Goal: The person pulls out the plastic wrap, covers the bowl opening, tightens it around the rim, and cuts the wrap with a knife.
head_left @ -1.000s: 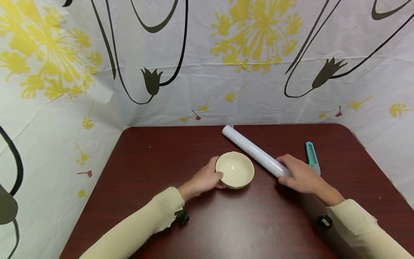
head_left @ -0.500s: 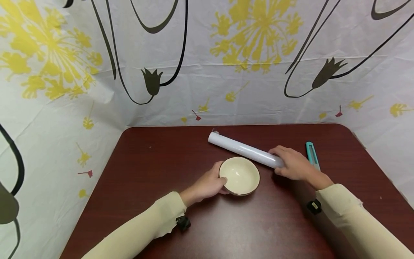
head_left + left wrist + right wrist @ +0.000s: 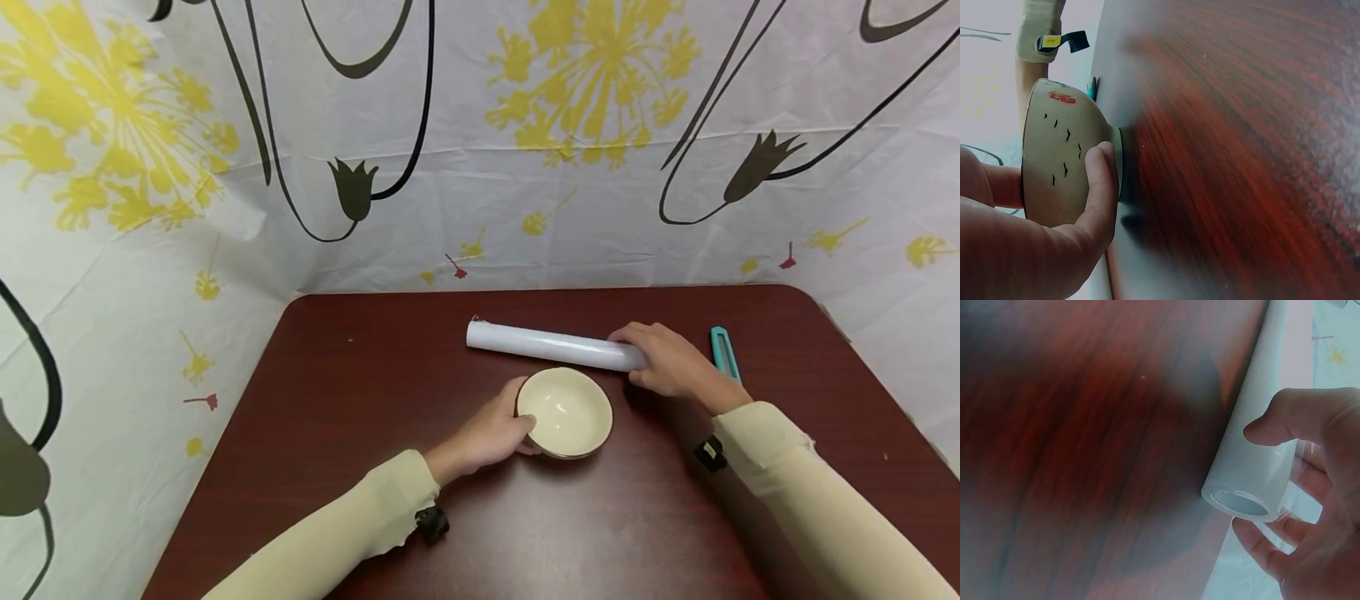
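Observation:
My left hand [image 3: 491,429] grips a cream bowl [image 3: 566,412] by its left side, thumb over the rim and fingers beneath. In the left wrist view, the bowl [image 3: 1063,150] shows a brown rim, small dark marks and a red patch; a finger lies against its foot, just above the table. My right hand [image 3: 667,358] holds the right end of a white roll of plastic wrap [image 3: 551,344], lying behind the bowl. Through the right wrist view, the hollow end of the roll [image 3: 1254,456] shows, with the thumb on one side and fingers on the other.
A teal box cutter [image 3: 723,354] lies right of my right hand, partly hidden by it. The dark red table [image 3: 375,375] reaches back to a white patterned curtain [image 3: 465,208], which also hangs along the left and right sides.
My right hand has moved left and away from me, swinging the roll from a diagonal to nearly crosswise. My left hand has shifted the bowl slightly right and toward me.

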Action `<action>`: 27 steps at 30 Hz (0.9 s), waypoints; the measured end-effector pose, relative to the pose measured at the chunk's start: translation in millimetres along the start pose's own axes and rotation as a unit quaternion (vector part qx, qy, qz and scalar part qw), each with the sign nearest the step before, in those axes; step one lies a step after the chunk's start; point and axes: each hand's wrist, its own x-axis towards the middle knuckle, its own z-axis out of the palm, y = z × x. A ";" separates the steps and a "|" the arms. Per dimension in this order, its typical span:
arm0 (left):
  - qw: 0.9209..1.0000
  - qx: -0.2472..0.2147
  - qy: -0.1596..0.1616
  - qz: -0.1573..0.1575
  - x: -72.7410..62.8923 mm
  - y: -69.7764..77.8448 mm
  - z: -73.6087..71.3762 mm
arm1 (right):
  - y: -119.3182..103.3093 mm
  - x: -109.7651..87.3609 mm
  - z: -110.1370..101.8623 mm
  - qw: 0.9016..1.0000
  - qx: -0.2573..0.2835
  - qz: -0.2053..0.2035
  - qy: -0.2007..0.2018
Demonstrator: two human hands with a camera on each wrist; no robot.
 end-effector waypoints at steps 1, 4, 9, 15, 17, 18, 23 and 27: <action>1.000 -0.002 0.000 0.000 0.2 -0.7 0.4 | 0.6 2.1 0.8 1.000 0.000 -0.002 -0.001; 1.000 -0.009 -0.001 -0.001 1.4 -1.6 1.7 | 1.5 8.2 2.3 1.000 0.000 -0.008 0.000; 1.000 -0.013 -0.004 -0.002 3.4 0.5 3.4 | 0.8 16.6 3.1 1.000 -0.004 -0.020 0.006; 1.000 -0.013 -0.004 -0.001 3.3 1.2 4.7 | -3.0 24.7 3.4 0.999 -0.007 -0.038 0.010; 1.000 -0.013 -0.003 0.001 3.6 0.8 4.9 | -3.8 26.5 3.1 0.999 -0.009 -0.040 0.008; 1.000 -0.013 -0.003 0.002 3.9 0.8 4.8 | -4.0 27.3 3.1 0.999 -0.010 -0.040 0.007; 0.999 0.034 -0.004 0.009 6.5 1.7 -2.3 | -4.8 29.4 3.3 0.999 -0.009 -0.031 0.000; 0.980 0.186 0.037 0.057 12.7 6.1 -22.6 | -6.3 29.3 3.0 1.000 -0.009 -0.021 -0.004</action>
